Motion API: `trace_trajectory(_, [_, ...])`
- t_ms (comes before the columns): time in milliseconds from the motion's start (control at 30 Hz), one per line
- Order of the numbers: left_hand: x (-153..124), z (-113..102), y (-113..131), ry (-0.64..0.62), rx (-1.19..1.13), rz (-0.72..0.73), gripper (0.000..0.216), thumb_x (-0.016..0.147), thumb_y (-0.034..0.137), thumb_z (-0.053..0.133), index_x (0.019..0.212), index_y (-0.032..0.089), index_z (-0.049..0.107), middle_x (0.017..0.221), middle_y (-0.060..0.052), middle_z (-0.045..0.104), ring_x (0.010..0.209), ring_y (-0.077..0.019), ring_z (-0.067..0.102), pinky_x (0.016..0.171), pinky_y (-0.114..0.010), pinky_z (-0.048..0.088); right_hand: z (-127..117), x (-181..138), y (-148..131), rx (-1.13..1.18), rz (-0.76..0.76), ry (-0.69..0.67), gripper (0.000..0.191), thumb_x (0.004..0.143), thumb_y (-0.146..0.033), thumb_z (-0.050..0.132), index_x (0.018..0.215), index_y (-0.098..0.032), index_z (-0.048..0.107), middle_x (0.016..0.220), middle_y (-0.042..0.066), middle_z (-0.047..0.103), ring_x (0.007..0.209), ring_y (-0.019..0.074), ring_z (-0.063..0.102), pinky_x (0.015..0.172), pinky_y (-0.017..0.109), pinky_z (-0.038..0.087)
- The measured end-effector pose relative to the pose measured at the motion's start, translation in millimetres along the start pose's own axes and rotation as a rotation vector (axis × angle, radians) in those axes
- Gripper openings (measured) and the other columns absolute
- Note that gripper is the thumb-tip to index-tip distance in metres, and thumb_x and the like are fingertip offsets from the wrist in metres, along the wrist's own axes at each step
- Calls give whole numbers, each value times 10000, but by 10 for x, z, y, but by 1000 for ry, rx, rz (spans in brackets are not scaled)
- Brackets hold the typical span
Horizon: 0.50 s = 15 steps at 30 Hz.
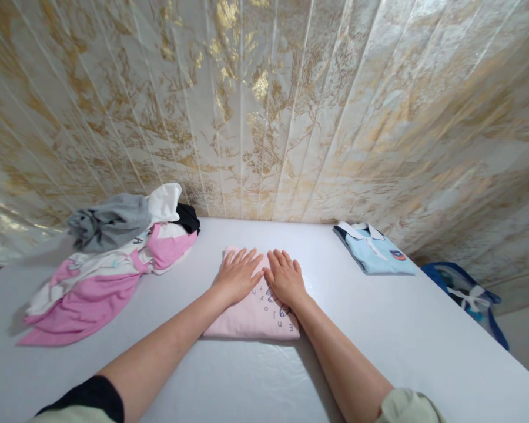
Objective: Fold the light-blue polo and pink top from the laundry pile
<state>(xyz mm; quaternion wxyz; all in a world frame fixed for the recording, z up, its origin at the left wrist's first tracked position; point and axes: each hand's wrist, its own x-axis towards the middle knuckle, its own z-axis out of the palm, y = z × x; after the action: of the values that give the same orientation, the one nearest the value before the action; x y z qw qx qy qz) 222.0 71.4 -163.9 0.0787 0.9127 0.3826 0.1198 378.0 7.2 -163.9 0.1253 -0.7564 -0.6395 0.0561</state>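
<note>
A pale pink garment (242,320) with dark printed letters lies folded into a flat rectangle on the white table (158,358), in the middle of the head view. My left hand (240,276) rests palm down on its upper left part, fingers stretched out. Beside it, my right hand (285,276) presses flat on the upper right part, fingers extended and the thumb near my left hand. Some of the print is covered by my hands.
Loose clothes lie heaped at the left: a pink and white garment (97,288), a grey one (114,217) and others. At the back right sits a folded light blue shirt (377,249). A blue-rimmed bag (467,296) stands beyond the right edge. A gold-patterned curtain (264,117) hangs behind.
</note>
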Motion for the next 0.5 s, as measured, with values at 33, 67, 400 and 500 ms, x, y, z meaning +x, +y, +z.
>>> trace_trajectory(33, [6,-12,6,-1,-1,-6,488,939,492,386,1400,338,439,1529,-31,366,1412,-292,295,1152,-538,119,4,8,0,0,16,6,545,971,-443,343,1471,-227,347,1554,83,285,1444,258,175,1124,524,156])
trace_trajectory(67, [12,-25,6,0,-7,-6,501,933,507,395,1401,332,438,1526,-41,371,1410,-297,298,1152,-546,112,9,15,3,3,32,16,553,969,-460,343,1469,-223,352,1553,88,286,1442,260,178,1125,525,150])
trace_trajectory(400, [-58,-120,-508,450,-330,-286,315,892,218,418,1176,202,554,1195,-93,619,1123,-182,581,1014,-330,427,-13,73,275,120,138,339,504,932,-284,389,1384,-62,413,1417,182,458,1311,252,397,1069,369,299])
trace_trajectory(500, [-45,-123,-593,418,-404,-450,246,855,226,484,1082,221,578,1058,-54,665,939,-161,645,891,-283,485,-69,61,300,136,198,353,421,895,-263,442,1278,-99,501,1244,158,577,1150,259,510,974,361,367])
